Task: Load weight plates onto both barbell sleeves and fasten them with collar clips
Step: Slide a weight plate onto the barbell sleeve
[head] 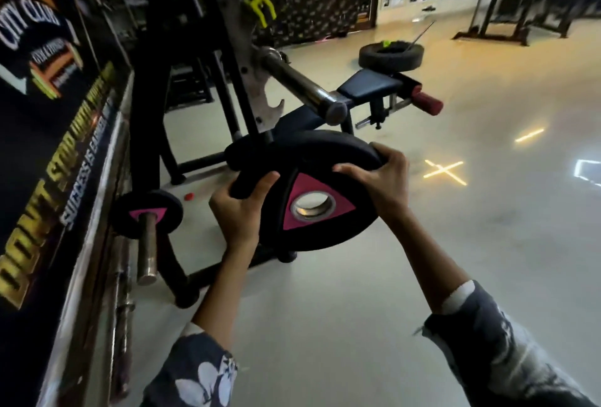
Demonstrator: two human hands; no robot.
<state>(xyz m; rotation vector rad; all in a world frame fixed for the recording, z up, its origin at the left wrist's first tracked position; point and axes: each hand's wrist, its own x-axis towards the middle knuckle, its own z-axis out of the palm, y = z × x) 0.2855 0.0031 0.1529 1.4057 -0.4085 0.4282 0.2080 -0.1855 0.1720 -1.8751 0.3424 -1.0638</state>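
Observation:
I hold a black weight plate (325, 228) with a pink triangle and a steel-ringed centre hole in both hands, tilted, below and in front of the barbell sleeve. My left hand (240, 211) grips its left rim through a handle slot. My right hand (377, 179) grips the upper right rim. The bare steel barbell sleeve (302, 84) rests on the rack, its end cap pointing toward me. A second black plate (247, 149) lies behind the held one, mostly hidden. No collar clip can be made out.
A small pink-and-black plate (146, 215) sits on a storage peg (147, 250) at the lower left. The bench (370, 83) stands behind the sleeve. A tyre (390, 55) lies on the floor beyond. A banner wall (48, 133) runs along the left.

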